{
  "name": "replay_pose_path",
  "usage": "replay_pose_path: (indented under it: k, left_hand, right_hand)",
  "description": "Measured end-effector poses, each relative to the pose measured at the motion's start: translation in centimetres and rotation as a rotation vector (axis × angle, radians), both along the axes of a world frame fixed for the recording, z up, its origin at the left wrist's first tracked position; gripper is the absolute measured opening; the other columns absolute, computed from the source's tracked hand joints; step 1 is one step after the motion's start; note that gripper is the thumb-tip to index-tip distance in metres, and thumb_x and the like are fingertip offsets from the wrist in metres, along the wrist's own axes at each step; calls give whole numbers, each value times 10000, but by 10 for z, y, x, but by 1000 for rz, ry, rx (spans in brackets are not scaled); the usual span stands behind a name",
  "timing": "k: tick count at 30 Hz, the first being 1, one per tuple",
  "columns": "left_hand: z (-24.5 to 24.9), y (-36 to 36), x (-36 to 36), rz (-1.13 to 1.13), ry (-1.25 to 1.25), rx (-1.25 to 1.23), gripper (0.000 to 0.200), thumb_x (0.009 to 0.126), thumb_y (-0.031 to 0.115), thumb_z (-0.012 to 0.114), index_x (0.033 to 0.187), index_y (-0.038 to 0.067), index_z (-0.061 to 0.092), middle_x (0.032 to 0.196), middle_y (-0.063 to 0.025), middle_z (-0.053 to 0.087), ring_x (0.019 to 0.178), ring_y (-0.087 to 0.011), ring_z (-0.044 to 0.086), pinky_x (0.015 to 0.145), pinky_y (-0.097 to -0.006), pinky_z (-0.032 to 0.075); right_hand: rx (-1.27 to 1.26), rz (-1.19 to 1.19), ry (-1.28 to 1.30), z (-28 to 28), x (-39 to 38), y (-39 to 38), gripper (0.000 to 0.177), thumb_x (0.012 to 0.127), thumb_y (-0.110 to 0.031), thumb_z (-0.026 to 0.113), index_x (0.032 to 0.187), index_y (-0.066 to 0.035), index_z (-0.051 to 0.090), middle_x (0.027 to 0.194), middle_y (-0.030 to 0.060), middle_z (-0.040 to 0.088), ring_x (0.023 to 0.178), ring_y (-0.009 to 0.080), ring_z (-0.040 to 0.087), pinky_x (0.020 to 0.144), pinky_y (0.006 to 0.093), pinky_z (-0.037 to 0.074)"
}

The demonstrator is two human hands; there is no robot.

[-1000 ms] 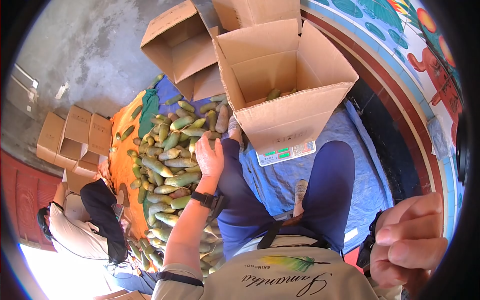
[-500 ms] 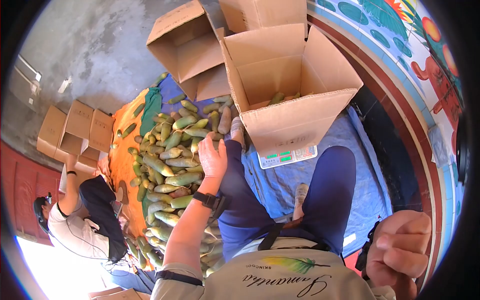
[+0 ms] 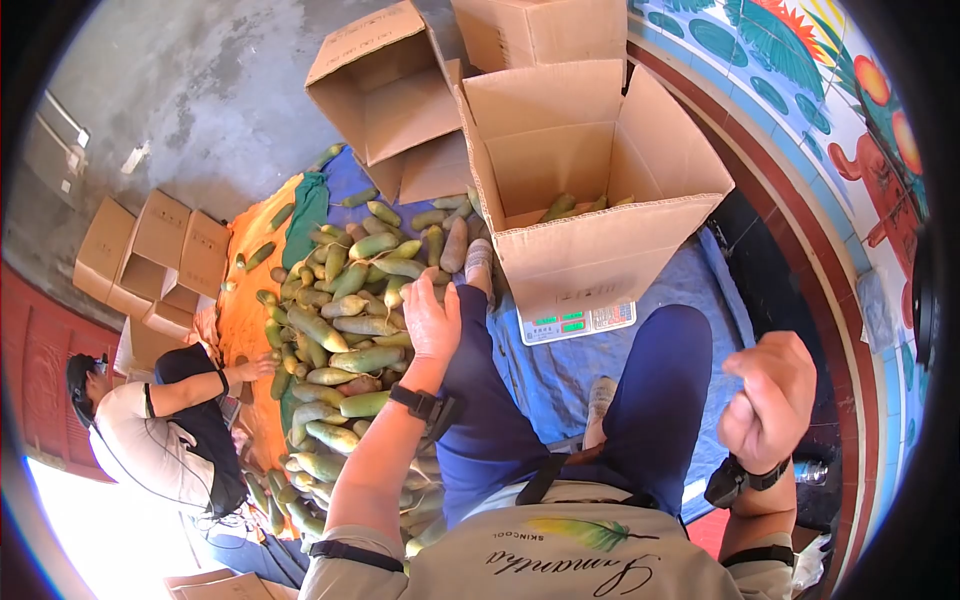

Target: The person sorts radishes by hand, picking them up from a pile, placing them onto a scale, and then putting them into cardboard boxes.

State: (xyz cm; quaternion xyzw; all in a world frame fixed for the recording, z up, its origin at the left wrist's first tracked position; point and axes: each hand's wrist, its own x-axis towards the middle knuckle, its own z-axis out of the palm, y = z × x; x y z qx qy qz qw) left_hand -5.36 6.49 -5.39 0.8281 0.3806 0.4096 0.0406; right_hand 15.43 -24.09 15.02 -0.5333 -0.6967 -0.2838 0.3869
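Note:
Over the right edge of a heap of green radishes point(image 3: 318, 328), my left hand point(image 3: 432, 318) hangs beside my left knee. Its fingers are slightly bent and apart, close to the radishes, with nothing visibly gripped. My right hand point(image 3: 768, 402) is raised on the right, past my right knee, with its fingers curled in and nothing seen in them. In front of me an open cardboard box point(image 3: 600, 262) stands on a digital scale point(image 3: 610, 318) with lit green readouts. A few radishes point(image 3: 560, 207) lie at the bottom of the box.
Empty cardboard boxes point(image 3: 385, 95) stand behind the heap, with more boxes point(image 3: 190, 240) at the left. A blue tarp point(image 3: 660, 295) and an orange sheet point(image 3: 250, 300) cover the floor. A co-worker point(image 3: 165, 430) sits at the left, one hand reaching to the heap. A painted wall point(image 3: 800, 100) runs along the right.
My right hand has moved up and inward from the lower right, its fist turned. My left hand has hardly moved. The co-worker's arm has come down from the boxes toward the radishes.

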Motion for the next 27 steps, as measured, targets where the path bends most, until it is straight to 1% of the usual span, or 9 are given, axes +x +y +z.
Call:
replay_pose_path:
  k: [2, 3, 8, 11, 14, 15, 17, 20, 27]
  left_hand:
    - [1, 0, 0, -2, -2, -10, 350, 873, 182, 595, 1159, -10, 534, 998, -206, 589, 965, -398, 527, 835, -467, 422]
    - [1, -1, 0, 1, 0, -11, 350, 873, 182, 595, 1159, -11, 534, 997, -207, 589, 962, -397, 528, 835, -467, 423]
    - [3, -2, -1, -7, -3, -31, 347, 873, 182, 595, 1154, -13, 535, 994, -211, 588, 958, -396, 530, 834, -466, 423]
    - [4, -3, -1, -4, -8, -44, 345, 872, 182, 596, 1151, -12, 536, 993, -212, 588, 958, -395, 530, 833, -467, 422]
    - [5, -4, -1, -3, -7, -41, 343, 872, 181, 596, 1150, -12, 537, 993, -212, 589, 959, -393, 531, 836, -467, 422]
    - [5, -4, -1, -7, -4, -49, 343, 872, 182, 595, 1149, -11, 537, 994, -210, 590, 962, -392, 532, 838, -465, 422]
    - [5, -4, 0, -8, 0, -55, 342, 873, 184, 595, 1149, -11, 538, 995, -209, 591, 964, -390, 533, 840, -463, 422]
    - [4, -4, -2, 11, 25, -66, 340, 874, 189, 594, 1147, -8, 539, 995, -207, 592, 964, -387, 535, 841, -458, 421]
    - [7, -5, 2, -10, 12, -46, 327, 879, 194, 583, 1137, -2, 540, 985, -209, 587, 963, -393, 534, 840, -466, 418]
  right_hand:
    - [-13, -37, -1, -5, 6, 7, 398, 788, 6, 603, 1174, -61, 533, 842, 83, 583, 589, 222, 550, 526, 342, 437]
    - [24, -25, 5, -10, 9, 12, 360, 772, 20, 614, 1124, -43, 571, 804, 83, 583, 574, 228, 547, 516, 334, 429]
    - [52, -50, 10, -40, 31, 37, 362, 714, 94, 621, 1063, 1, 591, 704, 91, 570, 542, 235, 540, 493, 333, 410]
    - [13, -130, 137, -79, 48, 49, 337, 706, 112, 640, 1026, 12, 602, 673, 113, 564, 535, 270, 541, 494, 363, 408]
    - [-169, -273, 198, -128, 61, 50, 254, 761, 38, 642, 1008, -16, 616, 742, 131, 603, 613, 304, 575, 557, 387, 443]
    - [-169, -271, 197, -148, 66, 48, 254, 761, 38, 642, 1008, -16, 616, 742, 131, 603, 613, 304, 575, 557, 387, 443]
    - [-214, -294, 237, -178, 73, 47, 180, 791, 35, 628, 967, -2, 615, 758, 147, 604, 650, 307, 600, 601, 378, 474]
    - [-202, -349, 308, -175, 69, 49, 174, 791, -9, 629, 963, -28, 622, 777, 146, 615, 678, 329, 606, 618, 409, 480]
    - [-235, -362, 312, -175, 70, 49, 170, 788, -8, 627, 956, -35, 621, 770, 135, 605, 675, 328, 601, 612, 405, 478]
